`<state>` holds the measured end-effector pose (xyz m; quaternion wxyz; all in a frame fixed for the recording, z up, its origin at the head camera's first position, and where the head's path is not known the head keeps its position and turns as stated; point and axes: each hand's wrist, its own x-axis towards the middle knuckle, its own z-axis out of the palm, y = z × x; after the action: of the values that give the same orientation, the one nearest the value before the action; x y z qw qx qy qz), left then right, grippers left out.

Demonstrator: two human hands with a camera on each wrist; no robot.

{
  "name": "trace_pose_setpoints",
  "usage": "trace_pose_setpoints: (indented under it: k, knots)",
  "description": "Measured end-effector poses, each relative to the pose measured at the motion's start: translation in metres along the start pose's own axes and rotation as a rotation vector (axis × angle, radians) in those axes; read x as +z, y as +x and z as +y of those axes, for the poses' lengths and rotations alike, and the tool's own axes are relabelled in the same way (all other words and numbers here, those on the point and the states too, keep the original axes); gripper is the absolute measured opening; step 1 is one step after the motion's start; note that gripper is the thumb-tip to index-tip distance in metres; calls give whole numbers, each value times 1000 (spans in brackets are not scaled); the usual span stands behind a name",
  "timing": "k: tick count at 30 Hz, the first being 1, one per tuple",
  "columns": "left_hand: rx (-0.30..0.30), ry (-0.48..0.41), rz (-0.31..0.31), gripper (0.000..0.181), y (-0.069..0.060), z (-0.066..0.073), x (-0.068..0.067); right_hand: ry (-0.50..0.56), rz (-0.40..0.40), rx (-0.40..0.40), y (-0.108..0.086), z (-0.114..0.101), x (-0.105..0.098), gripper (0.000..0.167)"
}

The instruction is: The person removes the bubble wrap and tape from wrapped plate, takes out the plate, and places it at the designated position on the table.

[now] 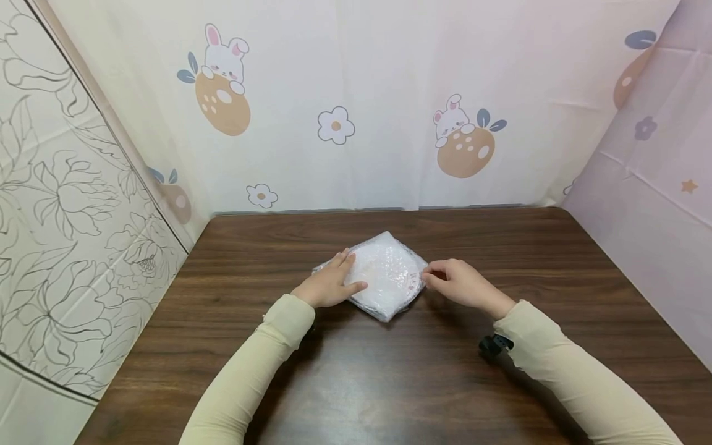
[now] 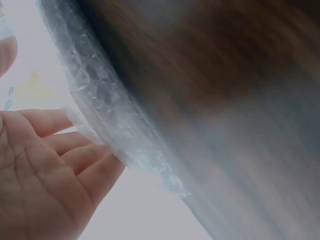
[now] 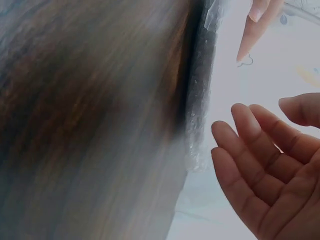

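A flat white package in clear bubble wrap (image 1: 384,272) lies on the dark wooden table, one corner pointing toward me. Small reddish printing shows near its right corner. My left hand (image 1: 332,281) rests on its left side with fingers spread; in the left wrist view the fingers (image 2: 85,155) lie along the bubble-wrap edge (image 2: 100,95). At the right corner is my right hand (image 1: 458,281), thumb and index finger close to the wrap. From the right wrist, the fingers (image 3: 250,165) look loosely bent, the thumb apart from them, beside the wrapped edge (image 3: 200,110).
The brown wooden table (image 1: 378,383) reaches back to a pale curtain (image 1: 384,68) printed with rabbits and flowers. A white panel with flower line drawings (image 1: 72,198) stands along the left. A black wrist device (image 1: 495,346) hangs below the right cuff.
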<state>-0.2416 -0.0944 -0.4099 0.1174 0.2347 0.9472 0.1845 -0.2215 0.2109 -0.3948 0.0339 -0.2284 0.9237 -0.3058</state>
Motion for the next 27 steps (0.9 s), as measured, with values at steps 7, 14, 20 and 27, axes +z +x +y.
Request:
trace_pose_setpoints:
  k: [7,14,20,27]
  knots:
    - [34,17,-17,84,-1,4,3,-109,76,-152,2,-12,9,12]
    - [33,38,-36,84,-1,6,4,-270,56,-305,3,-22,23,5]
    - [28,32,-43,83,-1,6,4,-341,37,-395,4,-26,32,8]
    - [34,40,-52,83,-2,7,4,-417,9,-435,3,-28,36,14]
